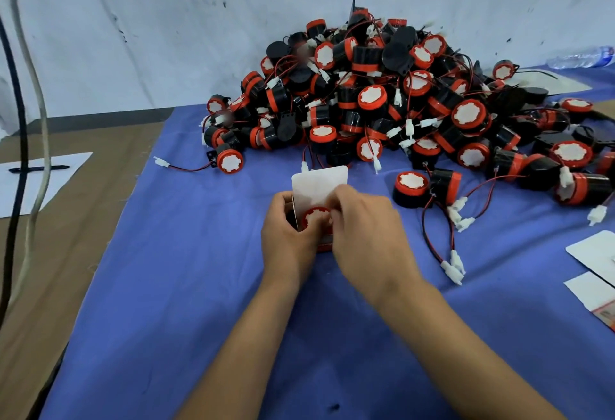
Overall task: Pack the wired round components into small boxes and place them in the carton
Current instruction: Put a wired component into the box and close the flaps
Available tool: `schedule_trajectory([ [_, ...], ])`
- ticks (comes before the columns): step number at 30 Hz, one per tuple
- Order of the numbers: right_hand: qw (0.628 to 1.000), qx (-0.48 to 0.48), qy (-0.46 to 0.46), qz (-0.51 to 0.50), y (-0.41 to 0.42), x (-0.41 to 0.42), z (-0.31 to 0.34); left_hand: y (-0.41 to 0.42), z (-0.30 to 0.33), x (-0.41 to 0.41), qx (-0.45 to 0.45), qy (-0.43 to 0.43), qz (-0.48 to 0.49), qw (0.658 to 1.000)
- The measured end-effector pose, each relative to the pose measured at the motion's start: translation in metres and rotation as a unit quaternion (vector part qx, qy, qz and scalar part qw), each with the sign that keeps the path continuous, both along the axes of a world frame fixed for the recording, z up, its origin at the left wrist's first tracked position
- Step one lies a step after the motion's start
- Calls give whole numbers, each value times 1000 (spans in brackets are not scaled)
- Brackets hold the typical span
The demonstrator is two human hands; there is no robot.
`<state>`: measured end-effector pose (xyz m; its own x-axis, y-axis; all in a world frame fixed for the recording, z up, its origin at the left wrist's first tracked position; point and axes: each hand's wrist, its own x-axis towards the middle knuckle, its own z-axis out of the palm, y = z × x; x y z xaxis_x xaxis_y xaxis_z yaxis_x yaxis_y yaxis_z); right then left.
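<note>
Round component (316, 217), red-rimmed, sits in the mouth of a small box (318, 186) near the desk's (166, 270) middle; left hand (289, 230) grips the box, right hand (364, 230) pinches at the component.

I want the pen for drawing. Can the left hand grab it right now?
Probably not: the left hand is busy gripping the small white cardboard box, and the black pen lies apart, far left on white paper, behind hanging cables.

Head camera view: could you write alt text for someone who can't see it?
Two hands, left hand and right hand, push a red-and-black round component into a small white box on a blue cloth, before a pile of wired components.
</note>
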<state>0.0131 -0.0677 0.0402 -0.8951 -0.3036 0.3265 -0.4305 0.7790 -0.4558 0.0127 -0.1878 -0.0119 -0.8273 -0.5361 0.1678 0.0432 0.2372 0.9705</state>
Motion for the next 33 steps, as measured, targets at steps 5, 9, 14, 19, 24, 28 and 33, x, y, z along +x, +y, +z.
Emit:
schedule_trajectory([
  [5, 994, 109, 14, 23, -5, 11, -4, 0, 6, 2, 29, -24, -34, 999],
  [9, 989, 146, 27, 7, -6, 11, -1, 3, 12, 5, 53, -25, -50, 997],
  [14, 991, 130, 32, -13, -5, 10, -5, 4, 13, 8, 49, -17, -46, 998],
  [19, 999, 15, 41, -15, 3, 2, -2, 1, 10, 5, 38, -6, -44, 998],
  [24, 995, -75, 50, -36, 8, -6, -3, 0, 10, 5, 33, 16, -62, 997],
  [28, 999, -25, 46, -13, 0, -9, -8, -2, 7, 2, 50, 11, -76, 996],
  [33, 997, 44, 30, 46, -8, -8, -14, -3, 6, 2, 55, 12, -95, 994],
])
